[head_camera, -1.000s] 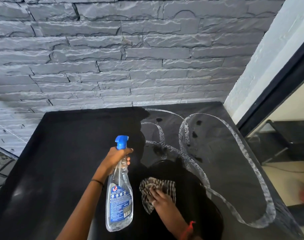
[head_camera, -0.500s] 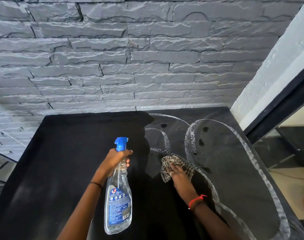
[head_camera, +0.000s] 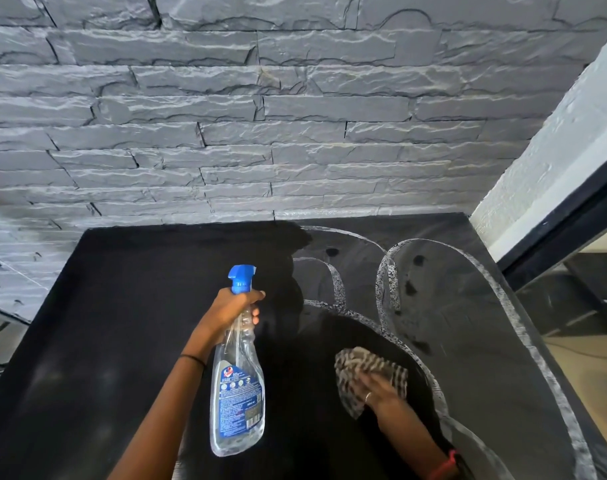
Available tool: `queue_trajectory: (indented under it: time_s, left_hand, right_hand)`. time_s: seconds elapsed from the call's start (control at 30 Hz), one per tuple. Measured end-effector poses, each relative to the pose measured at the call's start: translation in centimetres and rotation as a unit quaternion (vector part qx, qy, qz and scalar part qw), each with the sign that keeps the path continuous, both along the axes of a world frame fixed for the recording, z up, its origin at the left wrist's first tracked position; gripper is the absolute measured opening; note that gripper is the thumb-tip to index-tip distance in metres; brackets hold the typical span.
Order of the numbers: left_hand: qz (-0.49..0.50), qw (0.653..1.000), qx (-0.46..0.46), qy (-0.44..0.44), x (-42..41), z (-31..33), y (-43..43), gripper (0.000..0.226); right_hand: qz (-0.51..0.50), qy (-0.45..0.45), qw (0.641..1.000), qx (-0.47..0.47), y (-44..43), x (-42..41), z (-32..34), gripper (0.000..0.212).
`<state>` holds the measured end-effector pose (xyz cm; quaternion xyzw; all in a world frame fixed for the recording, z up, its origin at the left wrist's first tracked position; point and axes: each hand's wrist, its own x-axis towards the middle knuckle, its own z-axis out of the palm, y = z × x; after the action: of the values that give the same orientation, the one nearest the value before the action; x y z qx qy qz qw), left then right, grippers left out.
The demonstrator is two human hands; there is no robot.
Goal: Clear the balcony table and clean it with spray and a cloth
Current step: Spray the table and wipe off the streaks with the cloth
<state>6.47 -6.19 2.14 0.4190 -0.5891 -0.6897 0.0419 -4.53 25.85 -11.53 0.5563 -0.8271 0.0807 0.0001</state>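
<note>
The black balcony table (head_camera: 129,323) fills the lower part of the view, with curved wet wipe streaks (head_camera: 385,271) across its right half. My left hand (head_camera: 231,306) grips the neck of a clear spray bottle (head_camera: 238,393) with a blue trigger head, held above the table's middle. My right hand (head_camera: 378,391) presses a checked brown-and-white cloth (head_camera: 357,372) flat on the tabletop, to the right of the bottle and near the front edge. The hand is slightly blurred by motion.
A grey stone-clad wall (head_camera: 260,133) stands right behind the table. At the right are a white wall corner (head_camera: 551,161) and a dark door frame (head_camera: 572,216), with indoor floor beyond. The table's right edge (head_camera: 523,323) runs diagonally.
My right hand has dragged the cloth back from mid-table toward the front edge, slightly to the right. The left hand and the bottle have stayed about where they were.
</note>
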Motion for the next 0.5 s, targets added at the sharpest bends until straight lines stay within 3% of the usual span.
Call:
queue_trajectory:
  time_s: [0.1,0.2,0.33,0.43,0.5]
  left_hand:
    - [-0.002,1.000,0.000,0.006,0.0,0.1,-0.4,0.014]
    - [0.003,1.000,-0.004,0.009,-0.1,0.5,-0.7,0.014]
    - [0.016,1.000,-0.006,0.011,-0.3,0.6,-1.4,0.014]
    - [0.022,1.000,-0.002,0.015,-0.4,0.6,-1.5,0.013]
    - [0.023,1.000,0.000,0.017,-0.5,0.5,-1.6,0.013]
  right_hand:
    - [-0.066,-0.089,0.993,0.034,-3.6,-3.9,0.9,0.079]
    - [-0.072,-0.085,0.993,0.041,-9.5,-5.3,1.8,0.066]
    - [0.004,-0.066,0.998,-0.001,-15.0,-1.9,3.9,0.039]
    - [0.080,-0.052,0.995,0.020,-14.7,1.6,3.1,0.034]
    - [0.085,-0.063,0.993,0.047,-12.7,3.3,1.8,0.043]
